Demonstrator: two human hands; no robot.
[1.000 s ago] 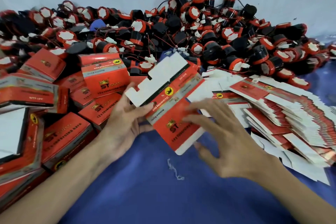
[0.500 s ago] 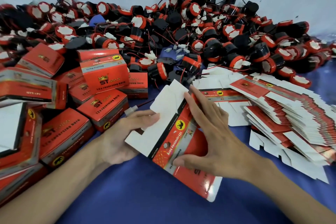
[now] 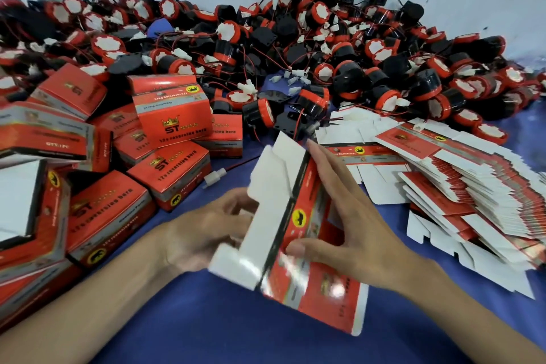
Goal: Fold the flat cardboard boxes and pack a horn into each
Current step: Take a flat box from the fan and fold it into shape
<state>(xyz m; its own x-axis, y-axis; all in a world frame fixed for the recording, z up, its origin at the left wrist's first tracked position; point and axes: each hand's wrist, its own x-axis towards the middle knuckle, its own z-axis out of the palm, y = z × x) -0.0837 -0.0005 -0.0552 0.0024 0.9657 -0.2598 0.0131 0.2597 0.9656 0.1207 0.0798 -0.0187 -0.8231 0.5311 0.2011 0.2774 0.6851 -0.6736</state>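
Observation:
A flat red and white cardboard box (image 3: 295, 233) is held up off the blue cloth in the middle foreground. My left hand (image 3: 206, 230) grips its white flap side from the left, fingers partly hidden behind the card. My right hand (image 3: 342, 216) holds the red printed side, thumb pressed near the lower edge and fingers stretched along the fold. A big heap of black and red horns (image 3: 295, 47) with red wires fills the back. A fanned stack of flat boxes (image 3: 461, 180) lies at the right.
Folded red boxes (image 3: 171, 118) are piled at the left, some stacked, one (image 3: 17, 201) showing a white inside. A loose white connector (image 3: 214, 177) lies on the blue cloth (image 3: 236, 334). A pale wall backs the heap.
The flat box has come nearer and lower and turned more upright. My right hand moved from above the box onto its red side; my left hand slid under the white flaps.

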